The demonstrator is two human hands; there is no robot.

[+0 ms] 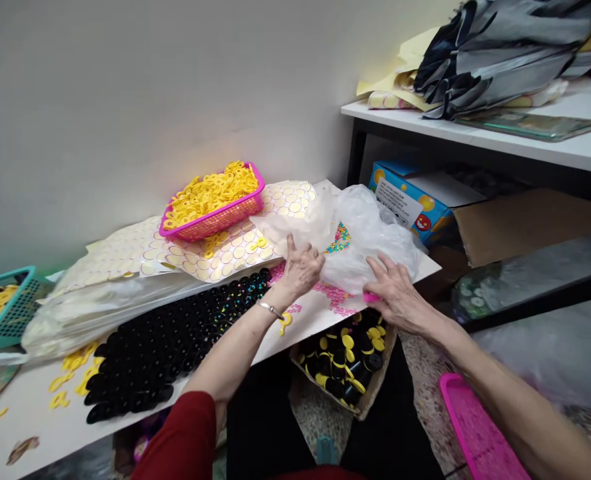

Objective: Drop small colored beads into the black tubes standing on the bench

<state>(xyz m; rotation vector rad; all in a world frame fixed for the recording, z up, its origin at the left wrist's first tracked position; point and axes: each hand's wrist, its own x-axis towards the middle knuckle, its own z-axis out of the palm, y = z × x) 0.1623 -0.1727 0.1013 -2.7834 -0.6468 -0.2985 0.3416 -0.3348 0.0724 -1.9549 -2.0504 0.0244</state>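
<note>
A crumpled clear plastic bag (362, 230) with small multicoloured pieces inside lies at the right end of the white board (40, 427). My left hand (302, 267) grips the bag's left side, fingers closed on the plastic. On the bag's lower right edge rests my right hand (395, 293), fingers spread and partly curled, above a small pink thing (370, 297) at the board's edge. Small pink pieces (332, 293) lie scattered under the bag.
Rows of black caps (175, 340) cover the board's middle, loose yellow rings (72, 373) to their left. A pink basket (210, 200) of yellow rings sits on sticker sheets (230, 250). Below, a cardboard box (348, 367) holds black and yellow parts. A teal basket (5, 307) is far left, a pink tray (475, 433) lower right.
</note>
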